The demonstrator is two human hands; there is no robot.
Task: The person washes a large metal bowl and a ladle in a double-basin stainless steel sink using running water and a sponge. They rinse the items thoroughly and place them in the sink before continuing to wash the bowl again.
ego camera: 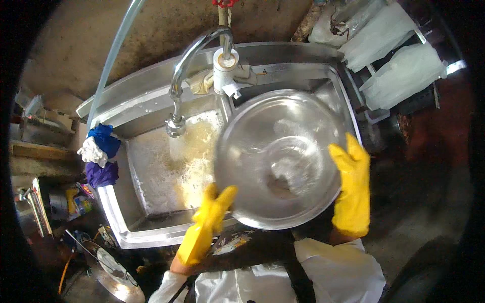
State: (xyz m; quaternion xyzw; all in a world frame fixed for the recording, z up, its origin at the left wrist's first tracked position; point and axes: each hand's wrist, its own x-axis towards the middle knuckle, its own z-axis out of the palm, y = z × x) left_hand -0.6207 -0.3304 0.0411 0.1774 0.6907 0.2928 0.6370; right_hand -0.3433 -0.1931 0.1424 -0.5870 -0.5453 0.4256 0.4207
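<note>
I hold a wide, round stainless steel basin (250, 151) over the right part of the sink, and its shiny surface is slightly blurred. My right hand (352, 185), in a yellow rubber glove, grips its right rim with the thumb over the edge. On the lower left rim is my left hand (208, 223), gloved the same way; its far fingers are partly hidden. Left of the basin, the stainless steel sink (125, 239) has a compartment with foamy water (193, 163) on its floor. A curved chrome faucet (189, 60) reaches over it, and water appears to fall from its head.
A white cylindrical fitting (226, 70) stands at the sink's back, beside a crumpled cloth (201, 81). Blue, white and purple cloths (102, 142) hang on the left rim near a clear hose (113, 57). Plastic-covered items (405, 75) stand back right. A metal lid (117, 272) lies lower left.
</note>
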